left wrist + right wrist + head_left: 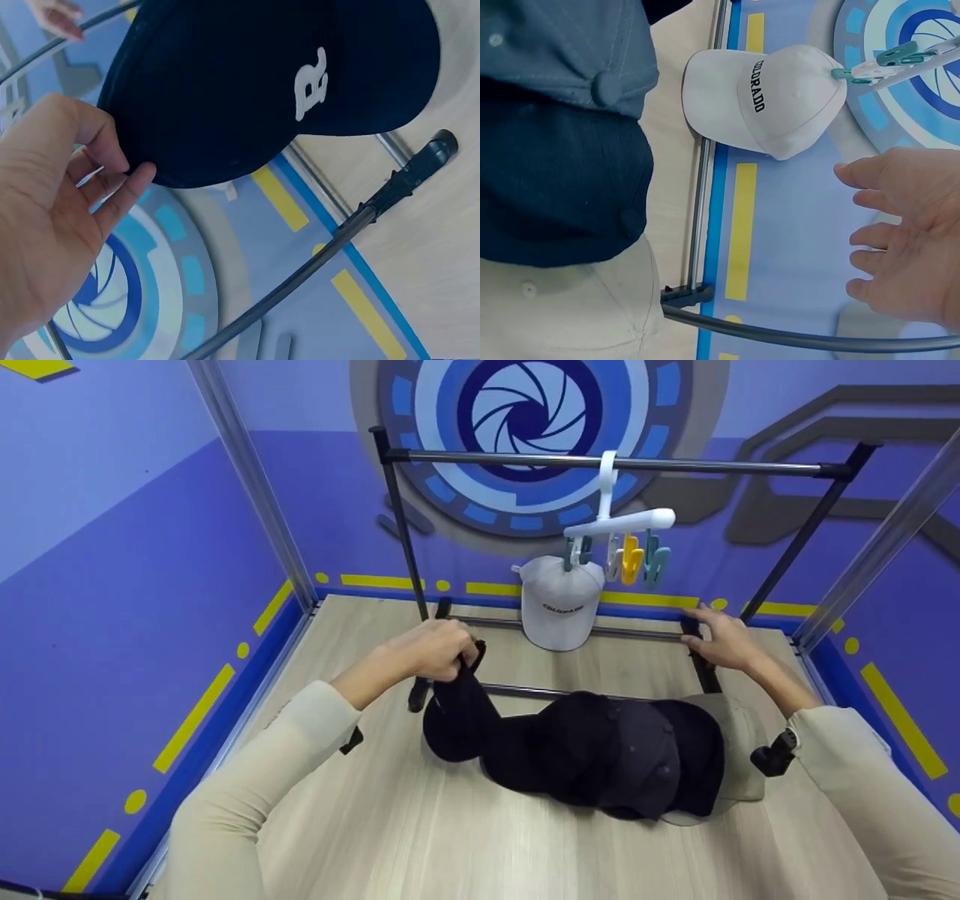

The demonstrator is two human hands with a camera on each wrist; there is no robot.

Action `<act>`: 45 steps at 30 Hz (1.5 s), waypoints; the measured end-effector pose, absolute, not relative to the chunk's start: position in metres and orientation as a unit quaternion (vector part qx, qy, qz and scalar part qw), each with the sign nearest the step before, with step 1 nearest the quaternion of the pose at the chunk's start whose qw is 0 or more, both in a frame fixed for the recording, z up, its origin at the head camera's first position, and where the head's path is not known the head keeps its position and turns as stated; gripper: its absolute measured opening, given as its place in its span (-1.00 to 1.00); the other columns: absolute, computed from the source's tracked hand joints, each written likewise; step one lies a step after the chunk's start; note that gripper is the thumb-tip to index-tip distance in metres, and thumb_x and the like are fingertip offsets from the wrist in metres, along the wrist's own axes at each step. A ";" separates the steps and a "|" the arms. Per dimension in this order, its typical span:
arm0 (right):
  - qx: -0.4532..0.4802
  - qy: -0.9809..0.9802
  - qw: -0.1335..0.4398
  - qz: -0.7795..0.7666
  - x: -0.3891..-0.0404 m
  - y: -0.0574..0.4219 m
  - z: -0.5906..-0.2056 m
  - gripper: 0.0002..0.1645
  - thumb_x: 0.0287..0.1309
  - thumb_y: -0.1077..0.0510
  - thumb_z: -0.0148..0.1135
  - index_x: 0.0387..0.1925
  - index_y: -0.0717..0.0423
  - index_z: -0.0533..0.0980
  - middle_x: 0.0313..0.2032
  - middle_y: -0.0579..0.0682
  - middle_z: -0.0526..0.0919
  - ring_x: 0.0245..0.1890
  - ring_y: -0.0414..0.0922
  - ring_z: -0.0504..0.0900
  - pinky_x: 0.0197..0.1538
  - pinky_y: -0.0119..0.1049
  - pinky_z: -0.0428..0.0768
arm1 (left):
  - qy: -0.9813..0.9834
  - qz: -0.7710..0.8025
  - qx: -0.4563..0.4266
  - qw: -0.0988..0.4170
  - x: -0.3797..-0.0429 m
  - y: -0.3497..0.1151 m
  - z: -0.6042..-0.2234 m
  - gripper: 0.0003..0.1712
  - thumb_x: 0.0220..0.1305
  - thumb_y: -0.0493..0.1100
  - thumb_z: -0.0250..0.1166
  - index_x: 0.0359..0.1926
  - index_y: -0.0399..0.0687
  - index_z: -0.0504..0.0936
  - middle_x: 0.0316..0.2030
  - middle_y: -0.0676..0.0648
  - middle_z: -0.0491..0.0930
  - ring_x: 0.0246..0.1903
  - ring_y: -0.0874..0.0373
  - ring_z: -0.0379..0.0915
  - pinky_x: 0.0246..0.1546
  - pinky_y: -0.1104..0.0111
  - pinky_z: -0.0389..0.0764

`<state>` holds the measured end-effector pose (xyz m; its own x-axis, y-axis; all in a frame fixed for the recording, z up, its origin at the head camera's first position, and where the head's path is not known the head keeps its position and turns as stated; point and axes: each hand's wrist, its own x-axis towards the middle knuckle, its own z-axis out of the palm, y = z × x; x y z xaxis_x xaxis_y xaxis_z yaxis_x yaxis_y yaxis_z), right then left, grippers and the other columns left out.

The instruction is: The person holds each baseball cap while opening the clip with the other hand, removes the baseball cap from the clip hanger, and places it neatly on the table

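With its thumb and fingertips, my left hand (pixel 442 649) pinches the rear edge of a dark baseball cap (pixel 457 724). In the left wrist view this cap (pixel 225 90) shows a white embroidered letter above its brim. My right hand (pixel 724 637) is beside the rack's right foot in the head view, its fingers extended and holding nothing. A white cap (pixel 562 604) lettered "COLORADO" hangs brim down from a clip on a white clip hanger (pixel 622 523). Overlapping in a row on the table are dark caps (pixel 577 750), with a beige cap (pixel 742 746) at the right end.
The hanger hooks over the top bar (pixel 487 459) of a black and metal rack standing on the wood-grain table (pixel 420 832). Yellow and teal clips (pixel 631 561) dangle from its right side. Printed blue-purple panels (pixel 135 585) and metal posts (pixel 259 484) enclose the table.
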<state>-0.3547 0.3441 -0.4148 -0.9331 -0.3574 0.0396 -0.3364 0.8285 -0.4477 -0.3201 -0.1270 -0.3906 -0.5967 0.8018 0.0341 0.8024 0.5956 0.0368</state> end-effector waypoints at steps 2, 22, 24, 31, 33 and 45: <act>-0.186 0.954 0.022 -0.233 -0.355 0.344 -0.415 -0.31 0.41 0.22 0.17 0.41 0.54 0.24 0.42 0.68 0.07 0.42 0.61 0.05 0.36 0.53 0.12 | -0.895 0.009 -0.446 -0.001 -0.316 -0.126 -0.395 -0.74 -0.03 -0.47 0.15 -0.59 -0.03 0.60 -0.45 -0.05 0.56 -0.49 0.12 0.37 -0.49 0.25 0.50; -0.179 0.956 0.037 -0.230 -0.347 0.360 -0.426 -0.26 0.65 -0.06 -0.23 0.42 0.54 0.21 0.42 0.63 0.13 0.48 0.58 -0.10 0.44 0.53 -0.14 | -0.851 0.086 -0.517 0.026 -0.305 -0.072 -0.441 -0.79 0.16 -0.39 0.28 -0.40 0.01 0.73 -0.27 0.01 0.70 -0.16 0.07 0.64 -0.21 0.21 0.69; -0.180 0.956 0.046 -0.226 -0.346 0.361 -0.428 -0.25 0.65 -0.06 -0.25 0.45 0.53 0.17 0.44 0.66 0.05 0.49 0.60 -0.15 0.45 0.51 -0.15 | -0.845 0.091 -0.526 0.029 -0.306 -0.065 -0.444 -0.81 0.17 -0.38 0.29 -0.40 0.01 0.72 -0.27 0.01 0.70 -0.16 0.07 0.64 -0.19 0.21 0.69; -0.167 0.967 0.048 -0.185 -0.342 0.369 -0.437 -0.19 0.63 -0.15 -0.22 0.53 0.41 0.07 0.45 0.69 -0.14 0.46 0.64 -0.23 0.42 0.55 -0.18 | -0.832 0.090 -0.546 0.043 -0.310 -0.044 -0.451 -0.79 0.19 -0.38 0.26 -0.40 0.02 0.72 -0.28 0.01 0.70 -0.17 0.08 0.65 -0.27 0.22 0.71; -0.165 0.968 0.050 -0.181 -0.340 0.371 -0.439 -0.19 0.62 -0.14 -0.21 0.53 0.41 0.07 0.46 0.69 -0.14 0.47 0.64 -0.22 0.42 0.55 -0.19 | -0.829 0.090 -0.550 0.039 -0.311 -0.037 -0.452 -0.78 0.19 -0.38 0.27 -0.38 0.04 0.74 -0.26 0.02 0.72 -0.16 0.10 0.66 -0.23 0.24 0.71; -0.163 0.970 0.071 -0.169 -0.336 0.372 -0.452 -0.19 0.61 -0.15 -0.17 0.51 0.42 0.13 0.46 0.68 -0.10 0.49 0.59 -0.17 0.38 0.59 -0.15 | -0.827 0.123 -0.545 0.052 -0.313 -0.011 -0.467 -0.71 0.27 -0.34 0.26 -0.22 0.15 0.80 -0.16 0.08 0.74 -0.11 0.19 0.69 -0.14 0.33 0.70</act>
